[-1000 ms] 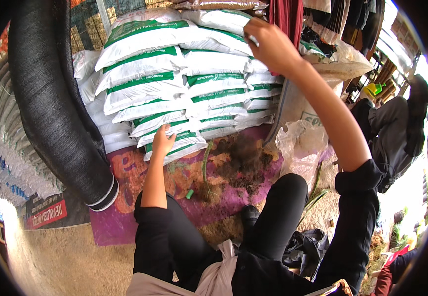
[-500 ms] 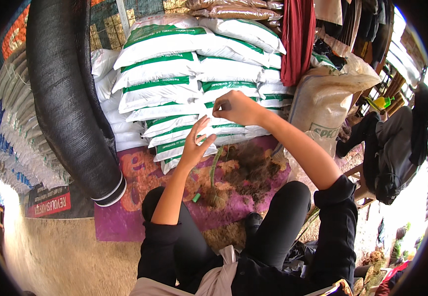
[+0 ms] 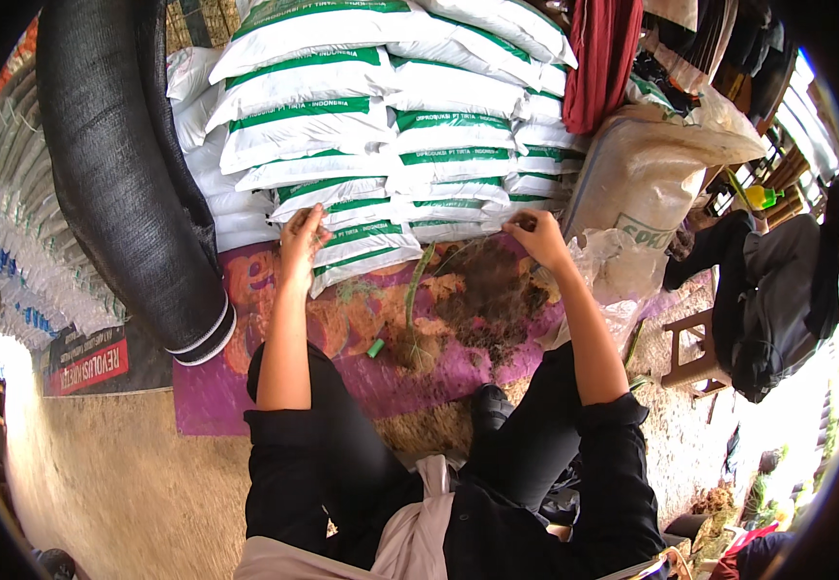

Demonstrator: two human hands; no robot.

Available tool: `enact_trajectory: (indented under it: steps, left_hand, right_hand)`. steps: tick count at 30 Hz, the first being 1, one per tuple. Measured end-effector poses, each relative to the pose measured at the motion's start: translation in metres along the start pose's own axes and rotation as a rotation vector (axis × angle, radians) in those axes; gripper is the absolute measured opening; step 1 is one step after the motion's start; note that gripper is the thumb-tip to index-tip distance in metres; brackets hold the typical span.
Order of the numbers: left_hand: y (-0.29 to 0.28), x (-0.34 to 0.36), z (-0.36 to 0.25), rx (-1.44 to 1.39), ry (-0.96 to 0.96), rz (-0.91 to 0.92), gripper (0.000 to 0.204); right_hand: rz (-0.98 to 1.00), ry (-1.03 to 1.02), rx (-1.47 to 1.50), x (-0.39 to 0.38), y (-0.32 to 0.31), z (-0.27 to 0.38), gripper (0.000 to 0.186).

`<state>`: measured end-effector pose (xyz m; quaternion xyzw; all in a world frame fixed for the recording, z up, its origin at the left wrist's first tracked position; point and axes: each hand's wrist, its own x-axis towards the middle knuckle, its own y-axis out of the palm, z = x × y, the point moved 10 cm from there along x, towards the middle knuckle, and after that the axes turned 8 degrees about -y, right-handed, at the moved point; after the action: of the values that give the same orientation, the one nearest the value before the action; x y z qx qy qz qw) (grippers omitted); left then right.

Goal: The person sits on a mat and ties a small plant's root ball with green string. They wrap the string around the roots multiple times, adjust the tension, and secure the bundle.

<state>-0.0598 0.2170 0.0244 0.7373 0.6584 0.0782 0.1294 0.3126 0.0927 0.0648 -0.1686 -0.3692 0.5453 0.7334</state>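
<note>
My left hand (image 3: 303, 244) is raised in front of the white sacks, its fingers bent and thumb drawn in as in a pinch. Off to the right, my right hand (image 3: 535, 237) has thumb and fingertips together above the dark soil. Anything either hand holds is too thin or small to make out. Between and below them, a plant with a long green stem (image 3: 413, 300) and a brownish root ball (image 3: 414, 352) rests on the purple printed sheet (image 3: 236, 387). A small green cylinder (image 3: 375, 348) lies left of the root ball.
White sacks with green bands (image 3: 308, 135) are stacked ahead. A black mesh roll (image 3: 115, 164) leans at the left; a beige sack (image 3: 632, 184) stands at the right. Loose dark soil (image 3: 497, 290) covers part of the sheet. A brown stool (image 3: 692, 348) is farther right.
My hands were close together before the sacks and are now wide apart, left hand moved left, right hand moved right and lower. The view has tilted down slightly.
</note>
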Motion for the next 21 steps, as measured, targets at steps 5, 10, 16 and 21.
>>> enact_trajectory:
  steps: [5, 10, 16, 21]
  left_hand:
    - [-0.013, -0.028, -0.045, 0.963, 0.467, -0.264, 0.021]
    - [-0.045, -0.029, -0.045, 1.155, 0.423, -0.336, 0.025]
    - [-0.073, -0.034, -0.037, 1.417, 0.222, -0.431, 0.025]
    - [-0.077, -0.035, -0.038, 1.317, 0.223, -0.447, 0.025]
  right_hand:
    - [-0.321, 0.019, -0.140, -0.026, -0.060, -0.024, 0.016]
    - [-0.563, 0.032, -0.258, -0.053, -0.129, -0.032, 0.011]
    - [-0.840, 0.006, -0.267, -0.090, -0.187, -0.044, 0.013]
    - [-0.852, 0.057, -0.182, -0.104, -0.202, -0.047, 0.014]
